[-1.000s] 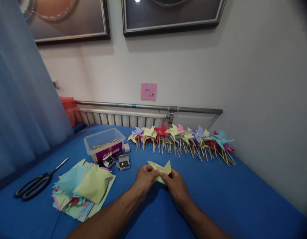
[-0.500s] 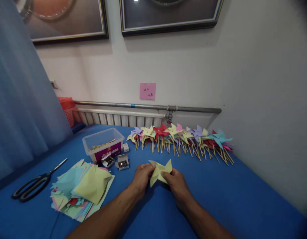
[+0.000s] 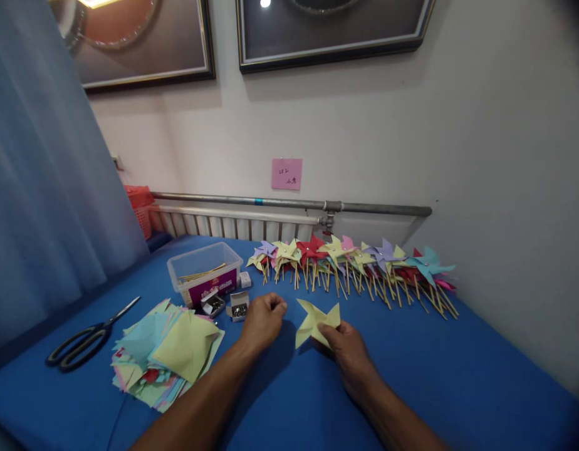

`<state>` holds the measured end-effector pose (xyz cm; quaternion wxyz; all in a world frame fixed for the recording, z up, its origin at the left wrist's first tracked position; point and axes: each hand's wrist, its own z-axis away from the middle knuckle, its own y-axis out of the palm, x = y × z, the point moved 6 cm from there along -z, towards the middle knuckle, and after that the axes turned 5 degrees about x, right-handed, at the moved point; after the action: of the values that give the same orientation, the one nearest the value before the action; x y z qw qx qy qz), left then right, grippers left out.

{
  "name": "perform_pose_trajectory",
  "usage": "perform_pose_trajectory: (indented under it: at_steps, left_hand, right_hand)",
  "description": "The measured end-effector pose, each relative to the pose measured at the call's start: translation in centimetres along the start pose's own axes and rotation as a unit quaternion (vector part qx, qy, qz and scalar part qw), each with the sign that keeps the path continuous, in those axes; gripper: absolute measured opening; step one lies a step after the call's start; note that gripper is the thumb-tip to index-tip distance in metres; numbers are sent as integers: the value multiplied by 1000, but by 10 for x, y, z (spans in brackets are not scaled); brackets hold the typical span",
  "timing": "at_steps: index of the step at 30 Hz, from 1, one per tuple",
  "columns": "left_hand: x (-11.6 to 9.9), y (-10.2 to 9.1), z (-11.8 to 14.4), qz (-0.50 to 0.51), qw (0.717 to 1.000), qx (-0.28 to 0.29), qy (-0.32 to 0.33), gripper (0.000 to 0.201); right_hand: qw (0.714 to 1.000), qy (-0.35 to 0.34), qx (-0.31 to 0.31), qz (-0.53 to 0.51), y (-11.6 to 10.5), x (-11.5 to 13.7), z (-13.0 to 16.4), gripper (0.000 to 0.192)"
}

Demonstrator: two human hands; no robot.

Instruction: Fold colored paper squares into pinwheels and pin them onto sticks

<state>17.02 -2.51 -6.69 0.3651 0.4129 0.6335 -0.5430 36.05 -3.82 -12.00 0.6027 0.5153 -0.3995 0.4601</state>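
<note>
hands: bare | forearms: bare, no sleeves | no rings or watch visible

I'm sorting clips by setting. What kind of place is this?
Probably a handcraft work table in an ordinary room: a row of finished paper pinwheels along the wall, a stack of cut coloured paper, scissors, on a blue-covered table.

I sat at a table covered in blue cloth, pushed against a plain off-white wall. Two dark-framed pictures hung above me, a ceiling light glinting in their glass. A pink note was stuck on the wall over a grey pipe and a white radiator. A pale blue curtain hung on my left, with an orange basket beside it.
</note>
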Motion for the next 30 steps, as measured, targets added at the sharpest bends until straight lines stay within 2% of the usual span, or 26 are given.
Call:
perform_pose_trajectory:
  at_steps: [3,6,9,11,15,22,30]
  left_hand:
    - [-7,-32,-8,-182,983,-9,-4,19]
    - [-6,-60,-14,-364,931,3,-38,21]
    - [-1,-78,-17,-471,879,21,-74,28]
    - [3,-81,-17,-499,861,54,-82,29]
    - [12,-69,-16,-512,846,130,-67,28]
    - [17,-63,-19,-506,853,114,-59,27]
    - [19,-64,-20,-524,840,118,-70,27]
  right_hand:
    - [1000,-2,-5,-1,0,3,5,31]
    - [1000,-11,-3,-10,2,9,11,27]
    - [1000,-5,-3,-20,3,12,15,25]
    - [1000,1,-1,-22,3,12,15,24]
    - [1000,7,-2,-27,2,10,12,26]
    - [1000,-8,10,-10,4,10,14,25]
    - [1000,-17,12,17,4,9,13,33]
